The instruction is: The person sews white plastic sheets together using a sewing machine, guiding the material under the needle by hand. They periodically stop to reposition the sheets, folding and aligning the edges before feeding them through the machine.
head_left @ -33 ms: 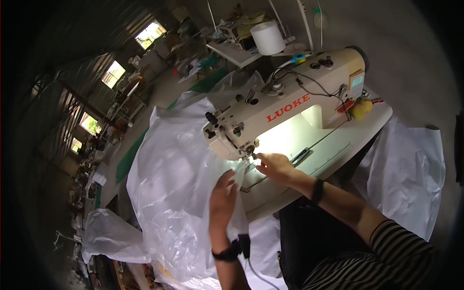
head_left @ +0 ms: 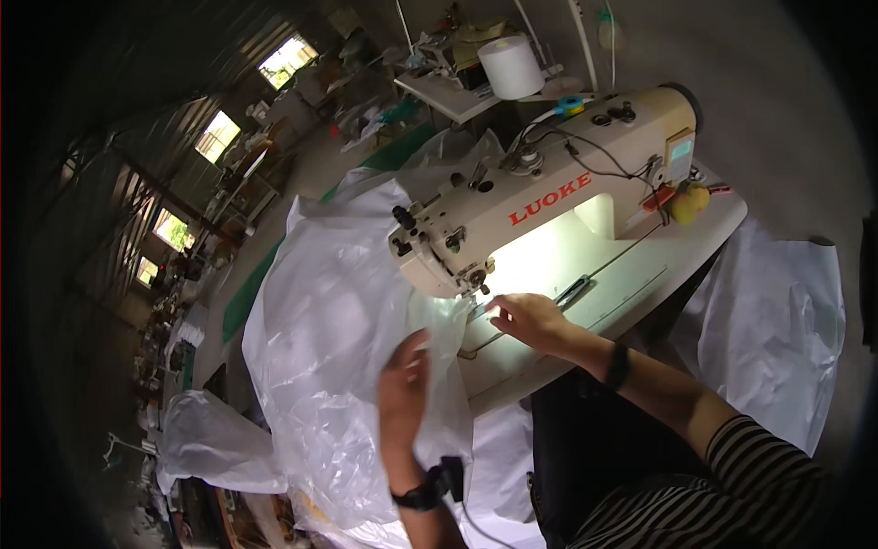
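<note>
- Left of its place in the earlier frame, the bare left hand [head_left: 403, 392] now sits farther from the needle area, while the bare right hand [head_left: 532, 324] has drawn slightly back from the needle end of the cream-coloured metal sewing machine [head_left: 553, 197] with red lettering.
- At the far left, a row of bright rectangular windows [head_left: 217, 136] lines the dim wall, and a crumpled white plastic bundle [head_left: 215, 444] lies at lower left.
- Next comes a large, shiny, translucent white plastic sheet [head_left: 320, 339], spread in folds up to the machine's needle end.
- Over that sheet's right part, the left hand has its fingers loosely bent and blurred; whether it grips the plastic, I cannot tell.
- Just right of the needle end, the right hand has curled fingers, thumb and forefinger close together; whether anything is pinched between them, I cannot tell.
- Near the right hand, a slim dark tool [head_left: 573, 291] lies on the pale, smooth counter [head_left: 498, 377] under the machine's bright light.
- Behind the machine stands a white cone of thread [head_left: 510, 69].
- By the machine's right end sits a rounded yellow-and-red object [head_left: 689, 203].
- Farthest right, another glossy white plastic sheet [head_left: 768, 339] hangs beside the counter.
</note>
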A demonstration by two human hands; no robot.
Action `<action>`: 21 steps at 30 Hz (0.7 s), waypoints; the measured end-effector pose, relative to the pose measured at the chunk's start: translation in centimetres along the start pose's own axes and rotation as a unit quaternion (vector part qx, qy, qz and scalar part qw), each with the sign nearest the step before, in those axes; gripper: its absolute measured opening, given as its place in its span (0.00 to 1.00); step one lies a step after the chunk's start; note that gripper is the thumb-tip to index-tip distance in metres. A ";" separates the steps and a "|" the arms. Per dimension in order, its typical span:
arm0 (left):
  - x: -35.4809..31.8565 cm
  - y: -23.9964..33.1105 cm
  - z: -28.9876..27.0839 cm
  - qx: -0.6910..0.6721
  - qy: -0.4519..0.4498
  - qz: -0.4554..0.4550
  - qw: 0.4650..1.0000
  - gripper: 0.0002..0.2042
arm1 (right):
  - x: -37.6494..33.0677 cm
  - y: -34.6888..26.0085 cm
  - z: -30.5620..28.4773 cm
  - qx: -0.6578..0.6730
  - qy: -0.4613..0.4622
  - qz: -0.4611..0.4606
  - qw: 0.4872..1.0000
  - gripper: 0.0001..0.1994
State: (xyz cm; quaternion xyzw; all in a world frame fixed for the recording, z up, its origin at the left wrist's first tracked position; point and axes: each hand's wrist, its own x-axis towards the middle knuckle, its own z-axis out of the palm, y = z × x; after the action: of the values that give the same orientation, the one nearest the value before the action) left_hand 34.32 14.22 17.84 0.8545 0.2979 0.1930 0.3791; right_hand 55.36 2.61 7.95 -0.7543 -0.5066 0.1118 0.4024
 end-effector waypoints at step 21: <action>-14.5 -19.4 -9.8 -0.187 0.391 -0.148 0.889 0.30 | -11.2 -7.5 14.5 0.341 -0.522 0.062 0.779 0.17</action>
State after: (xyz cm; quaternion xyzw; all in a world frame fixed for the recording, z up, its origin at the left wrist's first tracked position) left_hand 11.02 20.33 7.80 0.5698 0.5031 0.5051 0.4088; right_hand 36.76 1.47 1.26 -0.4231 -0.5199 0.6790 0.2994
